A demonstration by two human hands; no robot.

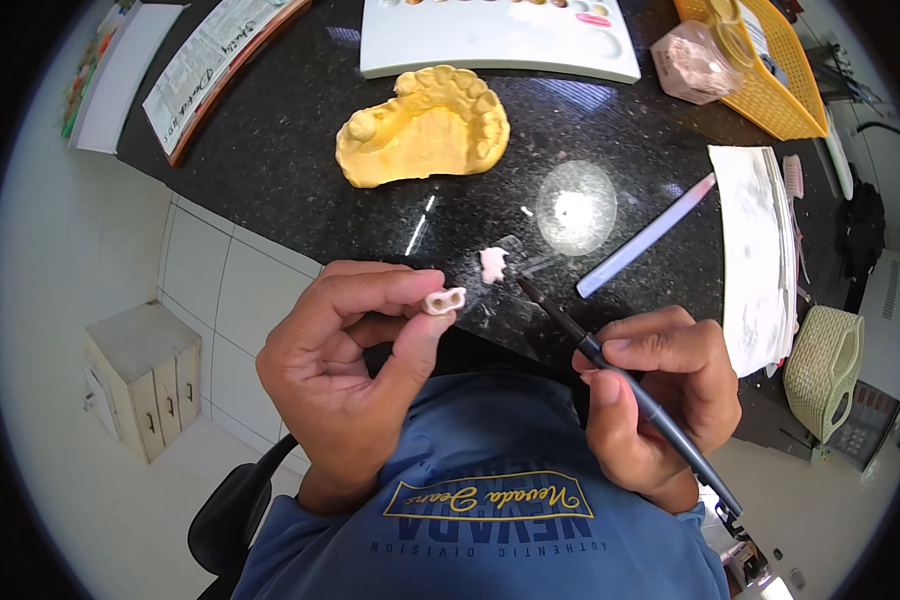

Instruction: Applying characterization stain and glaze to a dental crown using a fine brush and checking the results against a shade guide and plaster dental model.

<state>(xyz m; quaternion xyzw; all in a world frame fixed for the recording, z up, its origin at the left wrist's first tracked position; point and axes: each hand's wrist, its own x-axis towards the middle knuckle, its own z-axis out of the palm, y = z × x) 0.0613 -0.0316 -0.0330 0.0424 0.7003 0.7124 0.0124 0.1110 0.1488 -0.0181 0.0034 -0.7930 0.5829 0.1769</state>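
Note:
Between thumb and index finger, my left hand [355, 365] pinches a small whitish dental bridge [446, 302], its two round hollows facing up. My right hand [675, 380] grips a slim dark brush [660, 418] like a pen. The brush's dark tip points toward my left hand, apart from the bridge and just above the counter's near edge. Close to that tip, a ragged pale pink scrap [493, 265] lies on the black counter with white powder around it. Farther off sits a yellow plaster dental model [425, 140] with its row of teeth at the back.
A white mixing palette [500, 45] stands at the back. Right of centre are a round clear disc [577, 207], a bluish-white strip [645, 237] and a folded white cloth [755, 260]. A jar of pink powder [695, 65] stands beside a yellow basket [800, 105].

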